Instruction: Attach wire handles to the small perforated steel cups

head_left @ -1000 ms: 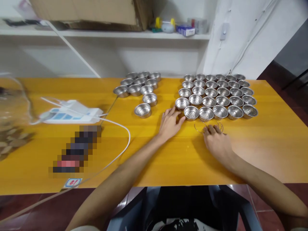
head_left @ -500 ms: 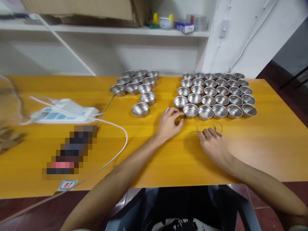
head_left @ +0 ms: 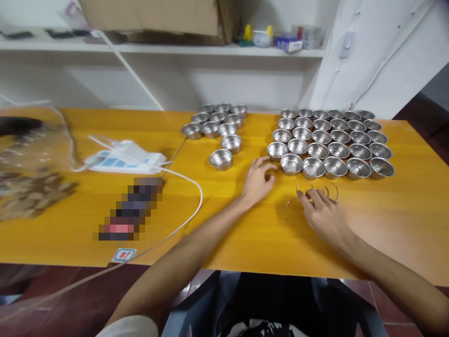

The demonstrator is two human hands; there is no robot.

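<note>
My left hand (head_left: 258, 180) hovers over the yellow table with fingers bent and thumb apart, holding nothing. Its fingertips are close to the front left corner of a block of shiny metal cups with perforated bottoms (head_left: 291, 164). In front of that block, my right hand (head_left: 326, 216) has its fingers curled over several thin, copper-coloured curved wires (head_left: 337, 192). The wire ends stick out past the fingers on both sides; the fingertips are partly hidden. Left of my left hand stands a single metal cup (head_left: 220, 159), with a smaller group of metal cups (head_left: 210, 129) behind it.
A white power strip (head_left: 147, 163) with trailing cables lies on the left. Near it are a pixelated patch (head_left: 135, 206) and a heap of brown pieces (head_left: 38, 192). A shelf (head_left: 168, 48) at the back carries a cardboard box (head_left: 157, 21) and small items.
The view has swung left, so everything appears further right, and the brown heap shows more. My right hand's fingers have loosened slightly over the wires. The cups stay in place.
</note>
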